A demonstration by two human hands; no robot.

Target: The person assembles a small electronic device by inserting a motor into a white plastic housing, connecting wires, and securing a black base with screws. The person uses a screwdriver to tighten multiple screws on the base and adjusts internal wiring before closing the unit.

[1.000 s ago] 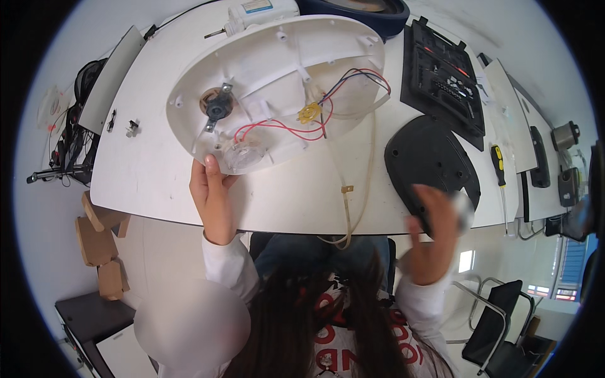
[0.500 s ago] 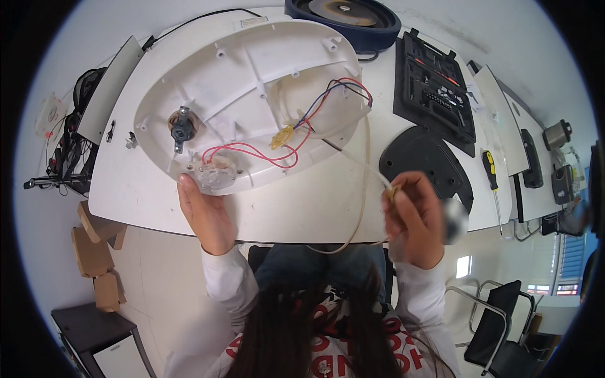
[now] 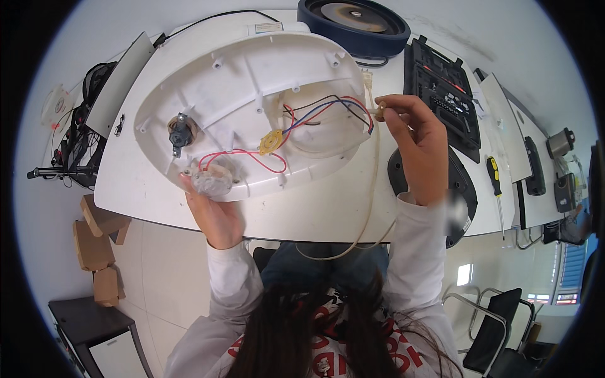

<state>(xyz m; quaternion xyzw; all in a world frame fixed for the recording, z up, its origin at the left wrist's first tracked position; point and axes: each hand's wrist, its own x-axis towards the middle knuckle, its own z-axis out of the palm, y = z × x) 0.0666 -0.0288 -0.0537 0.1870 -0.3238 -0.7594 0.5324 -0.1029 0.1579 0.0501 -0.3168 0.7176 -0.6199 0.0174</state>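
A white oval plastic housing (image 3: 246, 69) lies on the table with its ribbed inside facing up. My left hand (image 3: 217, 220) grips its lower left rim, thumb on top, beside a clear plastic part (image 3: 213, 181) with red wires. Off the housing's right edge, my right hand (image 3: 419, 138) pinches a pale cord (image 3: 372, 113) at a small brownish fitting (image 3: 380, 111). Red, blue and black wires (image 3: 328, 104) cross the housing to a yellow round part (image 3: 271, 142). A black part with a metal bracket (image 3: 181, 133) sits at the housing's left.
A dark blue round appliance (image 3: 353, 28) stands at the back. To the right are an open black tool case (image 3: 441, 94), a dark oval base (image 3: 463, 179) and a yellow-black screwdriver (image 3: 494, 179). A loop of pale cord (image 3: 340, 257) hangs over the front edge.
My right hand has moved up and away from the table's front, bringing the cord's fitting beside the housing's right edge. The wires inside have shifted. My left hand keeps its hold.
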